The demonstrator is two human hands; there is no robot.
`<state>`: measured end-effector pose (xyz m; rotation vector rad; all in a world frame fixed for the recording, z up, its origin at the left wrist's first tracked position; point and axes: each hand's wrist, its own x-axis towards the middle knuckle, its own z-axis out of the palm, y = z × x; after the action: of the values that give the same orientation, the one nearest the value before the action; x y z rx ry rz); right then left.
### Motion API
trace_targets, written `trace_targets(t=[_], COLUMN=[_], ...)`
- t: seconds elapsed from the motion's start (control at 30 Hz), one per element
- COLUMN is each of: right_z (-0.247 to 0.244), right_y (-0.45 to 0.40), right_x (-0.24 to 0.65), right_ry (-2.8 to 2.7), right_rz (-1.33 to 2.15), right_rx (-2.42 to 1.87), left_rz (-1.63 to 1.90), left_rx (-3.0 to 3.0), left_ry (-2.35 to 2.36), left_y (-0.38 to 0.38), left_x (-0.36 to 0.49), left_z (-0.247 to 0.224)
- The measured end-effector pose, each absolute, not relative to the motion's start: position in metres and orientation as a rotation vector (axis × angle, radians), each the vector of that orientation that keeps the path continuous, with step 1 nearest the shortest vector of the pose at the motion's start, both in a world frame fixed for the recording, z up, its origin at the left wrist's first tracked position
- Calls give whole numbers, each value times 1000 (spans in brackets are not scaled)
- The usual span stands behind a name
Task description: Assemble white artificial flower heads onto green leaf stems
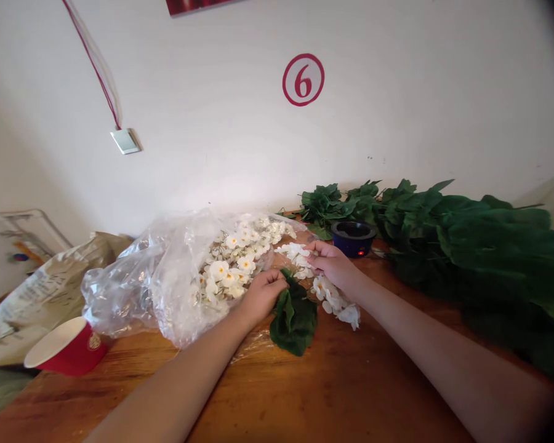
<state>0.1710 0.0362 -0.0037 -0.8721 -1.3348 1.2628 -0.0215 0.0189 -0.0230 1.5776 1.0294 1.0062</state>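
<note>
My left hand [264, 294] is closed, pinching the top of a bunch of dark green artificial leaves [296, 320] that hangs below the fingers. Just to the right, my right hand [336, 264] grips a spray of white artificial flowers [329, 294] with yellow-orange centres; its blooms show above and below the fingers. Stems between the two hands are too small to make out. Left of my left hand, more white flowers [231, 271] lie in and around a clear plastic bag [166, 280].
Beyond my right hand stands a small dark blue round pot [353, 239] with a lit red light. Large green leaves [480, 240] heap along the right. A red paper tub [69, 349] rests at the left edge of the wooden table [277, 400]. A sack [37, 295] is beside it.
</note>
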Motion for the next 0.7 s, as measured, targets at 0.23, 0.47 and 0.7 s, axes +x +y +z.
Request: trace_targets(t=[0.23,0.47,0.7], right_z=[-4,0,-3], right_y=[38,31,33], right_x=[172,170,169], right_ry=[-1311,-1249,-1298], right_rz=[1244,1290,1245], right_rx=[-869,-854,-885], left_rz=[1002,1007,1014], left_rx=[1552,1566,1593], left_ry=[1029,1049,1051], left_y=[16,18,19], left_x=[-19,-21,-21], left_z=[-20,-23,-24])
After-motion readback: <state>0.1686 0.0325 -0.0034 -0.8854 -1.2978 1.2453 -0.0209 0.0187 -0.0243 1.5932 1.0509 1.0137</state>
